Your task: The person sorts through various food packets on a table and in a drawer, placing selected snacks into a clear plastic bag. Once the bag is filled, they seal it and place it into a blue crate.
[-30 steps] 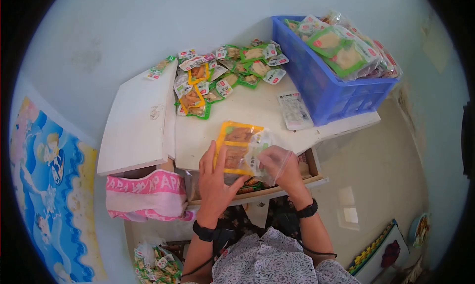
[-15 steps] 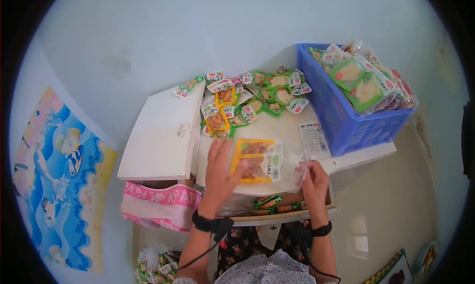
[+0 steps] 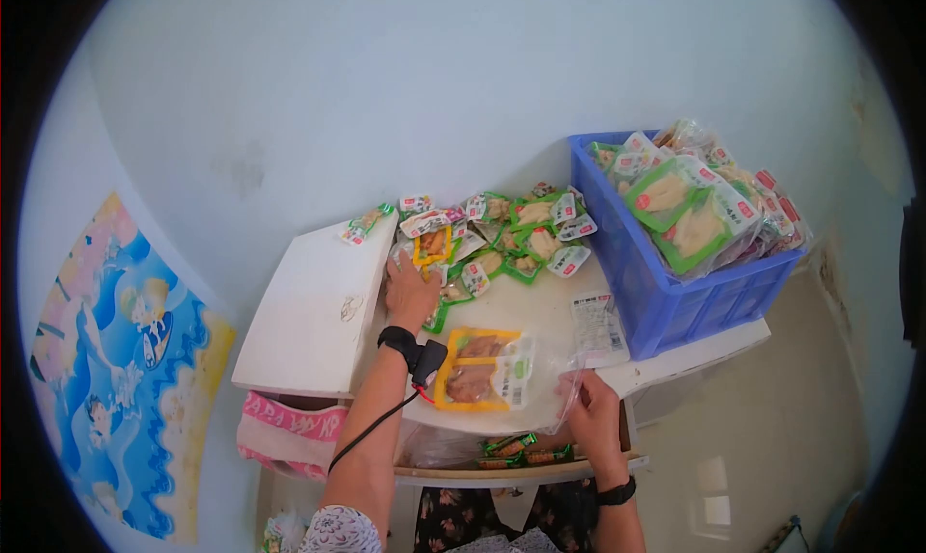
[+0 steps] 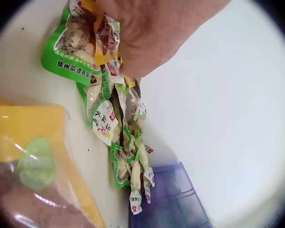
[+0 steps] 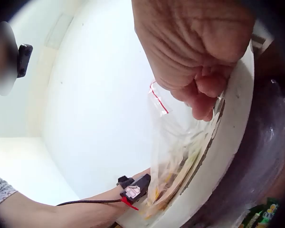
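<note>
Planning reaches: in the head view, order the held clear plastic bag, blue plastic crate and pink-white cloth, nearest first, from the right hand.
1. Bag, held in the right hand
2. Crate, ahead to the right
3. Cloth, far left

- We see the right hand (image 5: pixel 194 57) large at the top, its curled fingertips pinching the edge of a clear plastic bag (image 5: pixel 166 142).
- The bag has a short red line (image 5: pixel 159 99) near one corner; yellow and brownish patches show through lower down.
- Beside it, we follow the curved edge of a white tabletop (image 5: pixel 228 154).
- At lower left, we find the other forearm (image 5: pixel 85 211), with a black device (image 5: pixel 137 188), a dark cable (image 5: pixel 90 203) and a patterned sleeve (image 5: pixel 0 187).
- At lower right, we notice green packets (image 5: pixel 261 216) near clear film.
- Behind everything, we see a pale wall (image 5: pixel 99 95).
</note>
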The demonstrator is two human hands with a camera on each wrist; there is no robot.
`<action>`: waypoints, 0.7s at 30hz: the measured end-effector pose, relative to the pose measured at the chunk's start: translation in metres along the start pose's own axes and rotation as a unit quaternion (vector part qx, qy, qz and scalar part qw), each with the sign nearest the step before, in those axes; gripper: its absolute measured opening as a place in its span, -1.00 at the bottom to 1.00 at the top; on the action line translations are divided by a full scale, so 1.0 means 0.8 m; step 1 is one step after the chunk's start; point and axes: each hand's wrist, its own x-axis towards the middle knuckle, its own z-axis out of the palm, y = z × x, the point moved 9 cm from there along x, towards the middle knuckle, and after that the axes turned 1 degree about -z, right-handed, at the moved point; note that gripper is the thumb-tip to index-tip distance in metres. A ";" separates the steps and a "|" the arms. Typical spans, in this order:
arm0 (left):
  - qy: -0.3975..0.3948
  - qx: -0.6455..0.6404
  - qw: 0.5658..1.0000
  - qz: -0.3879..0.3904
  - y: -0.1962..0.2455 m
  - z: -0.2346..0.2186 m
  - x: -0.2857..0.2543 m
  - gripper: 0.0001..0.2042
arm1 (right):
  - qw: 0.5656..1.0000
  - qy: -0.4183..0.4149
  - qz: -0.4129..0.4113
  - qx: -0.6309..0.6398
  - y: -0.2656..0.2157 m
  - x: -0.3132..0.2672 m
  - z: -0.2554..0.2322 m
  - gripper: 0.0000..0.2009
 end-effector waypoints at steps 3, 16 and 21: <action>0.065 0.040 0.997 0.026 0.017 -0.013 0.010 -0.12 | 1.000 -0.003 0.024 0.013 -0.010 -0.001 -0.001 -0.84; 0.007 -0.112 0.994 -0.010 0.026 0.026 0.070 -0.35 | 1.000 -0.009 0.009 -0.020 -0.018 0.001 -0.004 -0.89; 0.003 -0.221 0.975 -0.016 -0.022 0.051 0.091 -0.50 | 0.999 0.009 0.000 -0.030 -0.025 -0.001 -0.003 -0.89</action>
